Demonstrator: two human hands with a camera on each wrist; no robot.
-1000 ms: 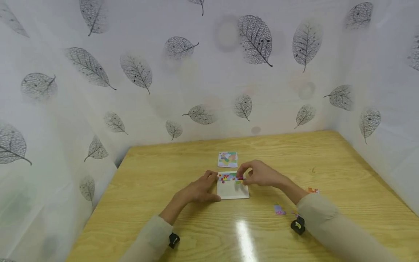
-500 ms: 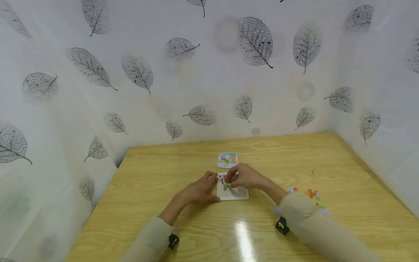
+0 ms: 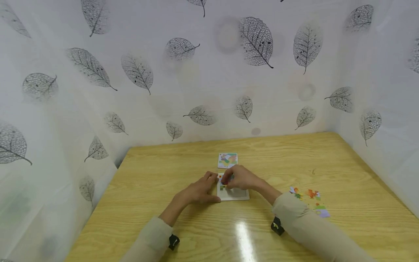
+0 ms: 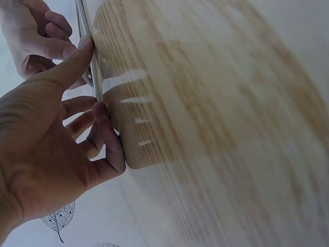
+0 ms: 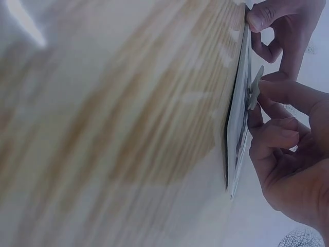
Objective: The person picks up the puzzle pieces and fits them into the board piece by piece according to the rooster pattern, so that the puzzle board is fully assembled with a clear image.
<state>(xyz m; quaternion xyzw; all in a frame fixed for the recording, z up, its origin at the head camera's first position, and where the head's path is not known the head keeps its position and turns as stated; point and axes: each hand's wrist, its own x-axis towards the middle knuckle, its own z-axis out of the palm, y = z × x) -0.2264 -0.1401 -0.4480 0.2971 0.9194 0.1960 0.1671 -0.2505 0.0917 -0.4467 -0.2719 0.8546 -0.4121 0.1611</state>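
Observation:
A shallow white puzzle tray (image 3: pixel 233 195) lies on the table, with colourful puzzle pieces along its far side. My left hand (image 3: pixel 198 191) grips its left edge, thumb at the near corner and fingers towards the far corner. Over the tray's left part, my right hand (image 3: pixel 243 178) pinches a puzzle piece (image 5: pixel 255 88) between thumb and fingers. In the right wrist view that piece is tilted against the tray surface. The right hand hides much of the assembled part in the head view.
A square picture card (image 3: pixel 227 160) lies just beyond the tray. Several loose puzzle pieces (image 3: pixel 312 194) are spread to the right, partly hidden by the right sleeve (image 3: pixel 294 209). A leaf-patterned white curtain (image 3: pixel 209 83) stands behind the wooden table (image 3: pixel 163 163).
My right hand has moved left across the tray, from its far right part to its left part, with the puzzle piece. The left hand stays at the tray's edge.

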